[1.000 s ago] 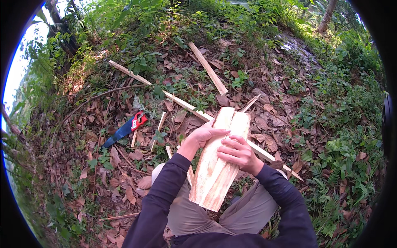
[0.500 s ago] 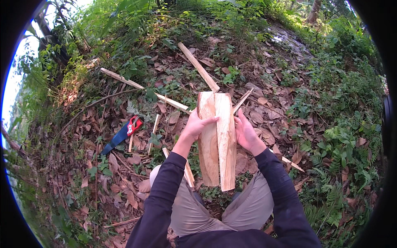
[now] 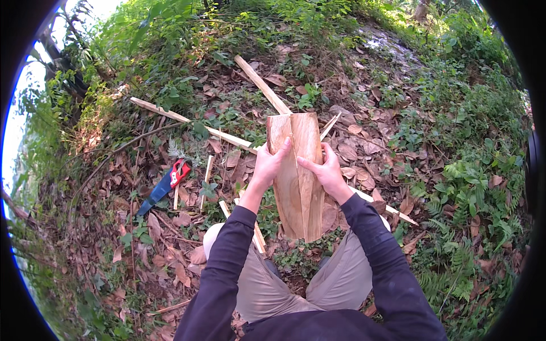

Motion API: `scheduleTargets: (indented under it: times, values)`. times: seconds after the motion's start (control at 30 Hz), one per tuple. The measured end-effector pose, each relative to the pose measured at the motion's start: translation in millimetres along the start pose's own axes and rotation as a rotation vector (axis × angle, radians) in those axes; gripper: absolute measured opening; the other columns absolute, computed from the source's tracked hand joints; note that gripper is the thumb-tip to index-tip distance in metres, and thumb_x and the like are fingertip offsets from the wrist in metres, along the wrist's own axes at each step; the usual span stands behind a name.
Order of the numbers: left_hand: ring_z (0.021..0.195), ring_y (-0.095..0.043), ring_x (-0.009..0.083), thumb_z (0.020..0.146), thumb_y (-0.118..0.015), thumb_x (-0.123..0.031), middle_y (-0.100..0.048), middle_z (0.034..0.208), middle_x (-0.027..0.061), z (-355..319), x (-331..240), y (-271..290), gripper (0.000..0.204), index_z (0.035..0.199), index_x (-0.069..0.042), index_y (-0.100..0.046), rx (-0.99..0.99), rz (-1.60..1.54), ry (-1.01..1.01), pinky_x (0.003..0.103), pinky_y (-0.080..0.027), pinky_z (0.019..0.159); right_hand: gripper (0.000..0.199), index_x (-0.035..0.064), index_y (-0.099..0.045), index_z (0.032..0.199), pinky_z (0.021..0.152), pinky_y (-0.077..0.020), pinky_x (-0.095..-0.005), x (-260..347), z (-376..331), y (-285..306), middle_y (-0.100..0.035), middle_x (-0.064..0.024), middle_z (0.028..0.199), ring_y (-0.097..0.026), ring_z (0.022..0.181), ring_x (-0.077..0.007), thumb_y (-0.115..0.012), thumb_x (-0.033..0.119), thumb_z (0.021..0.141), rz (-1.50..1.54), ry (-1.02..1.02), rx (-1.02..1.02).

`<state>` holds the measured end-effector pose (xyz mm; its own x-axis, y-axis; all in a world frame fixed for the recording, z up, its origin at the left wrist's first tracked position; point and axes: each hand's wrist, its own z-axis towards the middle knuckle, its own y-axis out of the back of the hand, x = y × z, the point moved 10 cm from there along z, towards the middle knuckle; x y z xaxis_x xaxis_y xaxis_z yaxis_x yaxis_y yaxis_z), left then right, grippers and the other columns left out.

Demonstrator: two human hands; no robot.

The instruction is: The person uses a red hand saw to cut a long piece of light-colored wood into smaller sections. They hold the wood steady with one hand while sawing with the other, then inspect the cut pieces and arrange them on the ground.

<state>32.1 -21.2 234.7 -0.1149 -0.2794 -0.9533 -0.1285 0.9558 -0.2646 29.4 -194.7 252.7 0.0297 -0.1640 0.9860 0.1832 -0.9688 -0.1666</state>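
Note:
Two split pieces of wood are held side by side in front of me, long edges together with a thin seam between them. My left hand (image 3: 267, 169) grips the left piece of wood (image 3: 288, 196) by its outer edge, thumb lying up its face near the seam. Around the outer edge of the right piece of wood (image 3: 307, 139) my right hand (image 3: 331, 175) is closed, its thumb pointing toward the seam. The right piece narrows to a point at its lower end. Most fingers of both hands are hidden behind the wood.
A hand saw (image 3: 163, 187) with a red handle and blue blade lies on the leaf litter at left. A long pale stick (image 3: 263, 85) lies beyond the wood, another stick (image 3: 193, 124) at far left. Several shorter strips surround my knees. Green undergrowth (image 3: 466, 182) borders the right.
The right piece has been turned, showing a smoother face, and sits closer against the left one. My right hand has come from beside the wood to grip it.

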Motion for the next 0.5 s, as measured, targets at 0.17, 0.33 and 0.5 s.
scheduleTargets:
  times: [0.17, 0.33, 0.5]
  values:
    - [0.096, -0.067, 0.0123, 0.094, -0.075, -0.035, -0.070, 0.112, 0.0064, 0, -1, 6, 0.048, 0.123, 0.001, -0.063, -0.003, 0.044, -0.010, 0.031, -0.055, 0.085, 0.063, -0.0008, -0.048, 0.126, 0.083, -0.0590, -0.0313, -2, 0, 2, -0.068, -0.0129, 0.112, -0.070, 0.096, -0.0175, -0.088, 0.016, 0.080, 0.021, 0.020, -0.020]
    - [0.095, -0.067, 0.0126, 0.094, -0.076, -0.035, -0.070, 0.112, 0.0073, 2, 1, 2, 0.048, 0.124, 0.001, -0.062, 0.017, -0.004, 0.006, 0.031, -0.055, 0.084, 0.063, -0.0004, -0.047, 0.126, 0.083, -0.0590, -0.0313, 1, 4, 3, -0.068, -0.0126, 0.113, -0.070, 0.096, -0.0172, -0.088, 0.017, 0.081, 0.015, 0.018, 0.002]
    - [0.095, -0.068, 0.0128, 0.095, -0.075, -0.032, -0.071, 0.112, 0.0085, -2, 9, -4, 0.045, 0.123, 0.001, -0.063, -0.012, -0.006, 0.032, 0.032, -0.056, 0.084, 0.064, -0.0003, -0.047, 0.125, 0.085, -0.0589, -0.0323, -1, 1, 3, -0.067, -0.0132, 0.114, -0.069, 0.099, -0.0181, -0.089, 0.018, 0.080, -0.067, 0.013, 0.004]
